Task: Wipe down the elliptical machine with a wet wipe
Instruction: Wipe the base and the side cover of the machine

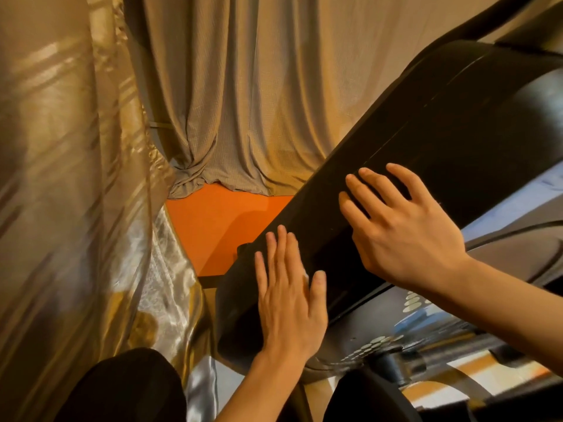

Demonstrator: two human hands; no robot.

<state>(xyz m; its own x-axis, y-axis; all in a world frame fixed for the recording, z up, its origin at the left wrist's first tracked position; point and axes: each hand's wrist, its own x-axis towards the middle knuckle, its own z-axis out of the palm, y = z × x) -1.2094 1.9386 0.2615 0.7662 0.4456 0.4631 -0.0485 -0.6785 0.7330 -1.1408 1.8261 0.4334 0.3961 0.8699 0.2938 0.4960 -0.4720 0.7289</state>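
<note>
A seemingly limp wet wipe (305,274) is being pressed onto the rigid elliptical machine (426,132) under the flat left hand (289,296), the spread right hand (405,236) holding nothing.

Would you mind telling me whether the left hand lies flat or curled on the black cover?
Flat: the left hand rests on the black cover with straight fingers held together.

Left hand (289,303) and right hand (405,236), both flat, fingers straight, palms down.
</note>
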